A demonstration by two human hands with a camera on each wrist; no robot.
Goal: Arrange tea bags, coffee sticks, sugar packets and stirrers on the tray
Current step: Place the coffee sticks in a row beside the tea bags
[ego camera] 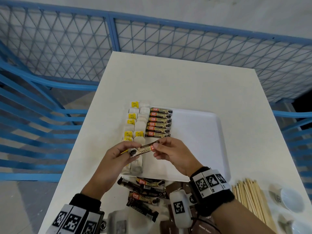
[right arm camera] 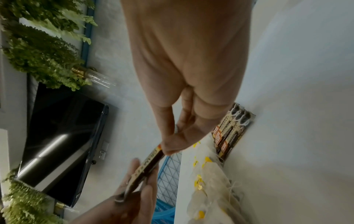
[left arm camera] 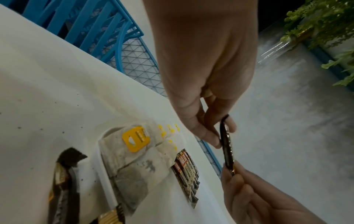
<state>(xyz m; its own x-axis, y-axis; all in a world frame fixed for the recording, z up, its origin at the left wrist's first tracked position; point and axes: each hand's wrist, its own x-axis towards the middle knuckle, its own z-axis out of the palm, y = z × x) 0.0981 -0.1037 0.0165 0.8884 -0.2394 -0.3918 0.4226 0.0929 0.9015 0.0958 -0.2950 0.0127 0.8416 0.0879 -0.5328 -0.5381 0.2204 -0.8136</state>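
- While both hands hover over the near-left part of the white tray [ego camera: 199, 132], head view: left hand [ego camera: 116, 154] and right hand [ego camera: 172, 154] each pinch one end of a coffee stick [ego camera: 142, 149], held level above the tray, not touching it.
- Stick print reads "GRANULES"; red logo end sits under the right thumb.
- On the tray: six coffee sticks in a row [ego camera: 159, 123], side by side, each marked "Great Taste GRANULES". Tea bags [ego camera: 135, 122] w/ yellow tags lie in two columns just left of them, touching.
- Hands block the near tea bags and part of the tray's near-left corner.
- Off the tray, near edge of the table [ego camera: 168, 78]: loose coffee sticks [ego camera: 143, 195] in a heap, brown packets partly hidden by the right wrist band, wooden stirrers [ego camera: 253, 201] bundled at right, a white dish [ego camera: 290, 200] beyond them.
- Blue mesh fence [ego camera: 67, 48] rings the table.
- Left wrist view: left thumb and fingers clamp the stick's [left arm camera: 227, 145] top end, edge-on; right-hand fingers [left arm camera: 241, 181] grip the lower end. Tea bag w/ yellow tag [left arm camera: 137, 138] below; tag print unreadable.
- Right wrist view: right thumb and fingers nip the stick [right arm camera: 151, 160]; left hand [right arm camera: 134, 197] grips the far end. Ferns [right arm camera: 38, 50] and a dark screen [right arm camera: 63, 136] behind.
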